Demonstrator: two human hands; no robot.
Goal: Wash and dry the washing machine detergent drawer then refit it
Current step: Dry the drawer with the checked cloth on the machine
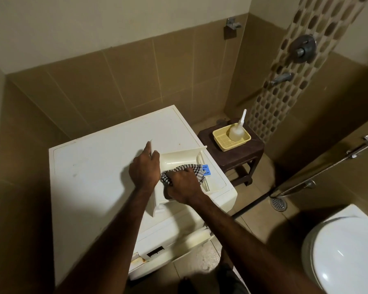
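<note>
- Detergent drawer (179, 159): cream plastic, lay out of its slot on top of the washing machine (98, 166), toward the right front corner; open compartments faced up, a blue insert (206, 169) at its right end.
- Checked cloth (191, 169): black-and-white, bunched inside the drawer, partly draped over the blue insert.
- Right hand (184, 186): fingers curled round the cloth, pressed down into the drawer's near compartment.
- Left hand (145, 169): gripped the drawer's left end, thumb and fingers wrapped over its front panel edge.
- Washing machine: white, top-surface scuffed; empty drawer slot (155, 251) seen at the front, rust mark beside it.
- Dark wooden stool (240, 154): stood just beside the machine's right side.
- Yellow basket (221, 143): sat on the stool, a translucent nozzle bottle (237, 131) upright in it.
- Tiled wall: brown lower tiles, mosaic strip with mixer valve (303, 48) and spout (282, 78).
- Hand spray hose (327, 168): hung along the right wall.
- Floor drain (279, 204): near the hose's end.
- Toilet (344, 251): white, lid closed, lower right.
</note>
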